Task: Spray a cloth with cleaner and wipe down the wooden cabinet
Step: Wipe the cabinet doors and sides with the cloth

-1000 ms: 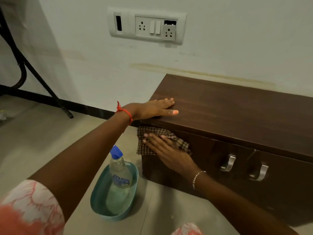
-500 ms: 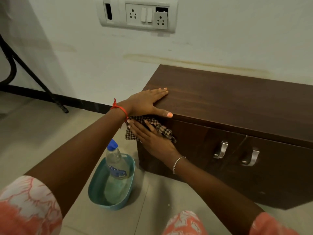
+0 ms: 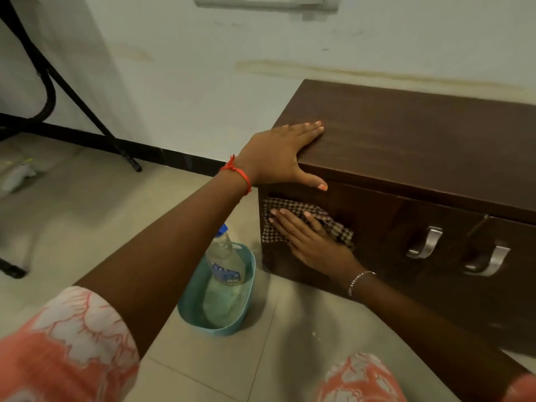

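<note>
A dark brown wooden cabinet (image 3: 420,146) stands against the wall on the right. My left hand (image 3: 278,153) lies flat on its top left corner, fingers spread, thumb over the front edge. My right hand (image 3: 310,239) presses a brown-and-white checked cloth (image 3: 293,206) flat against the cabinet's left front panel. A clear spray bottle with a blue cap (image 3: 224,262) lies tilted in a teal tub (image 3: 188,311) on the floor, just left of the cabinet.
Two curved metal handles (image 3: 425,242) (image 3: 487,261) stick out of the cabinet front to the right of the cloth. A black metal stand leg (image 3: 87,103) slants across the far left. A switch panel (image 3: 266,1) sits on the wall above. Grey floor tiles lie below.
My right hand has slid the cloth down the front panel, away from the top edge. My left hand stays on the corner. The camera has dipped down and leftward.
</note>
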